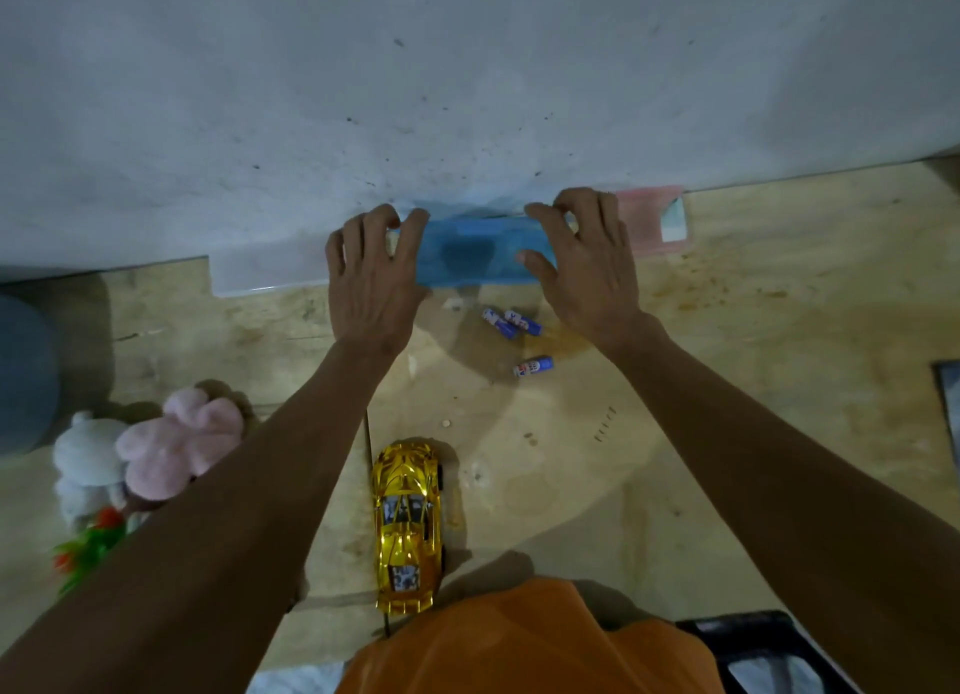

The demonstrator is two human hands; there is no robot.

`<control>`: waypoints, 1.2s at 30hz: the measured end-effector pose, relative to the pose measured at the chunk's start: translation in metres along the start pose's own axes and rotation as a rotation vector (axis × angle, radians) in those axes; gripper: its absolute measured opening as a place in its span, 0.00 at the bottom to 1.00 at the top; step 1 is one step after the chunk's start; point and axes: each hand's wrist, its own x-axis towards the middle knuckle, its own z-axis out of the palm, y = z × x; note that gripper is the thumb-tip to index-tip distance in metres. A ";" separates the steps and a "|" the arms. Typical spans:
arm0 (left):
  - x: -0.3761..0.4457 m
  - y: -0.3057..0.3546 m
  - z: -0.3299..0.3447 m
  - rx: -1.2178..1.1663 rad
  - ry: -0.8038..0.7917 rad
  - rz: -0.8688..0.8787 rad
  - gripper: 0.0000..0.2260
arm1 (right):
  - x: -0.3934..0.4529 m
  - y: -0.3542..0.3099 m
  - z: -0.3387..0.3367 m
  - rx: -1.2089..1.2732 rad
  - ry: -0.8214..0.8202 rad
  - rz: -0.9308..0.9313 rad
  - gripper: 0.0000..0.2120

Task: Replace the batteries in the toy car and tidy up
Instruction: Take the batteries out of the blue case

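- Against the wall [467, 70], a blue box [470, 252] sits on the floor [727, 330], with a white box [265, 272] to its left and a pink box [649, 220] to its right.
- Left hand [371, 278] grips the blue box's left end, fingers curled over it; right hand [587, 262] grips its right end the same way.
- Near the person, a gold car [409, 527] stands on its wheels.
- Left of it lie plush toys [150, 454].
- Three batteries [511, 322] lie between blue box and car.
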 end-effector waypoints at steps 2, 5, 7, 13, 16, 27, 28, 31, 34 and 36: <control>0.001 -0.001 0.001 -0.004 0.011 0.015 0.34 | -0.002 0.003 0.004 0.073 -0.004 -0.010 0.18; -0.004 -0.003 0.005 -0.007 0.006 0.063 0.28 | -0.013 0.005 0.014 0.111 -0.069 -0.025 0.16; -0.008 -0.001 0.009 -0.006 -0.011 0.098 0.25 | -0.021 0.006 0.019 0.098 -0.105 -0.039 0.17; -0.001 -0.002 0.014 -0.030 -0.014 0.111 0.21 | -0.010 0.003 0.026 0.024 -0.024 -0.034 0.17; 0.005 -0.003 0.018 -0.044 -0.028 0.112 0.19 | -0.007 0.003 0.030 -0.023 -0.003 -0.047 0.17; 0.012 0.002 0.023 -0.059 -0.109 0.066 0.18 | -0.002 0.001 0.038 -0.061 -0.068 -0.028 0.17; 0.012 0.004 0.022 -0.052 -0.130 0.063 0.18 | -0.002 -0.002 0.036 -0.062 -0.100 -0.005 0.17; 0.010 0.009 0.016 -0.022 -0.228 0.050 0.23 | 0.000 -0.010 0.029 -0.099 -0.204 0.052 0.17; 0.004 0.015 0.010 -0.087 -0.341 -0.002 0.28 | -0.002 -0.011 0.018 -0.160 -0.296 0.073 0.22; -0.005 0.015 0.002 -0.152 -0.324 -0.014 0.28 | -0.005 -0.015 0.008 -0.094 -0.278 0.119 0.24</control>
